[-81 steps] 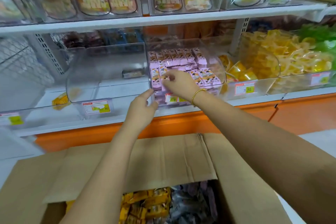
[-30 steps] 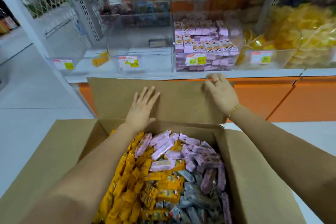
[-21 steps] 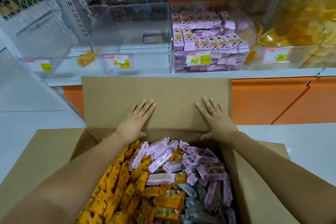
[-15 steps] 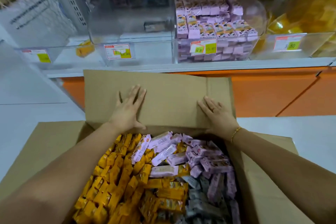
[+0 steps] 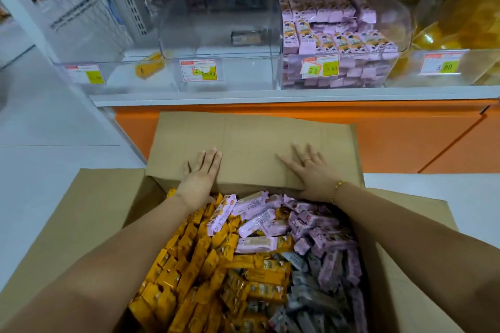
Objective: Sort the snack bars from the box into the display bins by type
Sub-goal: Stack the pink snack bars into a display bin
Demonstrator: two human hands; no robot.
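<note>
The cardboard box fills the lower half of the frame, top open, side flaps folded outward. The far flap stands at centre frame, leaning away toward the shelf.

Left grip: palm down, fingers straight and close together, pressed flat on the far flap near its fold. It holds nothing.

Right grip: palm down, fingers spread, pressed flat on the same flap, to the right of the left grip. It holds nothing. A ring and a gold bracelet are visible.

Box contents, loose and mixed:
- yellow bars, lower left;
- pink bars, centre, just below the grips;
- purple bars, right;
- grey bars, lower right.

Display bins, upper frame, side by side on the shelf:
- left bin: one yellow bar;
- centre bin: one dark bar;
- purple-stocked bin: stacked rows of purple packs;
- right bin, at the frame edge: yellow snacks.

Each bin front carries a price tag. Below the shelf is an orange panel.
</note>
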